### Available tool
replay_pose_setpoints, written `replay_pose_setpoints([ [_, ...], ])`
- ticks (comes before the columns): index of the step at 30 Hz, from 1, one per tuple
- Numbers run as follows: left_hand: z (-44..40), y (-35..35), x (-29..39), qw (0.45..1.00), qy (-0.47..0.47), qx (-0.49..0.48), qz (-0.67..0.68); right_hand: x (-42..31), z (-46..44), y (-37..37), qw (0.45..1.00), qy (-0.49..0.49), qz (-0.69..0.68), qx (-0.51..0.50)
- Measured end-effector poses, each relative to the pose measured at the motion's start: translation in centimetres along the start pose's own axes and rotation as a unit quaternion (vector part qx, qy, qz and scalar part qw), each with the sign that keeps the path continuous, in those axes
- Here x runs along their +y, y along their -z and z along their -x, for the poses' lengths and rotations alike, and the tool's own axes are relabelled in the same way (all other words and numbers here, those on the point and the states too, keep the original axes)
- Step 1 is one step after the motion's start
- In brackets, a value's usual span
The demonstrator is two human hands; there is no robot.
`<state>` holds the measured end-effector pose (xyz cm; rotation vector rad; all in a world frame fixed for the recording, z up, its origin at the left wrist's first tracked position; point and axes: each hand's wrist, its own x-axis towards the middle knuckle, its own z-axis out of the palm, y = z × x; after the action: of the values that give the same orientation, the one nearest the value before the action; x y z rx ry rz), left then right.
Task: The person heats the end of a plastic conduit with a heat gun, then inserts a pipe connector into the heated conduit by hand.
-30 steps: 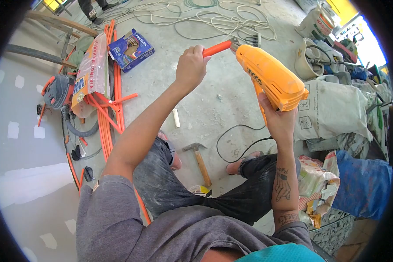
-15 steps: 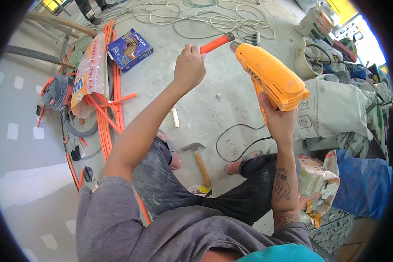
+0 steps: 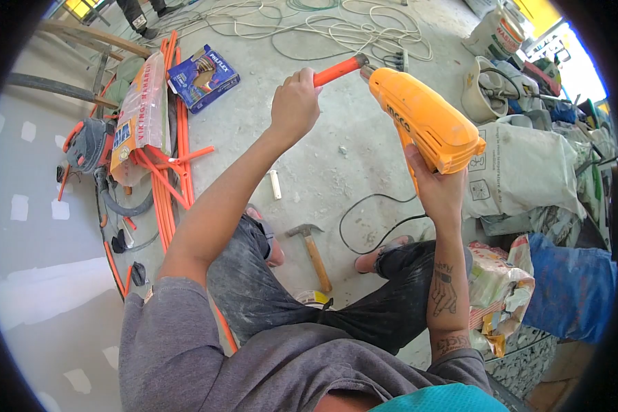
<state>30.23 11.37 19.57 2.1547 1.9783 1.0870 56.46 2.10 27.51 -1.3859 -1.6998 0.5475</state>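
**Spotter:** Edges first. What hems you in?

**Me:** Dusty concrete floor (image 3: 343, 137) below and ahead of my hands. Left side: a bundle of long orange pipes (image 3: 163, 216) lying lengthwise, a printed sack (image 3: 139, 113) against it, PHLFLEX box (image 3: 204, 77) just beside. Right side: a large white sack (image 3: 525, 165), close by the back end of my tool. Far side: loose loops of pale cable (image 3: 391, 29).

**Spotter:** Anything underfoot?

**Me:** Claw hammer (image 3: 314, 259) on the floor between my feet, head pointing away from me. Short white tube (image 3: 275, 185) ahead of my left foot. Black power cord (image 3: 343, 226) makes a loop near my right foot.

**Spotter:** And the arms?

**Me:** Left arm reaches forward and inward, elbow out. Left hand (image 3: 296, 103) has its fingers wrapped round the near end of a short orange pipe (image 3: 336, 72), back of the hand up. Pipe slants up to the right; its far end is dark. Right forearm runs nearly straight ahead. Right hand (image 3: 436, 182) has its fingers curled round the handle of a yellow INGCO heat gun (image 3: 429, 117), body tilted, nozzle (image 3: 367, 71) facing forward and left.

**Spotter:** Nozzle on the pipe?

**Me:** Right at the dark end. Cannot tell whether they touch.
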Motion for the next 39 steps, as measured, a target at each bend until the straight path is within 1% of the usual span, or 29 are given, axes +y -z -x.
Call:
replay_pose_setpoints([
  [3,0.01,-0.31,-0.13,1.0,-0.017,0.025,-0.009,-0.11,0.02,-0.08,1.0,0.003,-0.011,0.004],
  [25,-0.05,-0.47,-0.21,0.999,-0.03,0.029,-0.009,0.21,-0.08,-0.24,0.999,0.003,-0.033,0.002],
  [28,-0.02,-0.45,0.0,0.999,-0.039,0.025,-0.027,0.06,-0.04,-0.26,0.999,-0.003,-0.033,0.0],
  [30,0.05,-0.61,0.24,0.997,-0.049,0.041,-0.037,-0.12,-0.03,-0.21,1.0,0.0,-0.028,0.001],
  [39,0.1,-0.4,-0.12,0.996,-0.036,0.057,-0.06,0.22,0.02,-0.02,1.0,0.0,-0.022,0.006],
])
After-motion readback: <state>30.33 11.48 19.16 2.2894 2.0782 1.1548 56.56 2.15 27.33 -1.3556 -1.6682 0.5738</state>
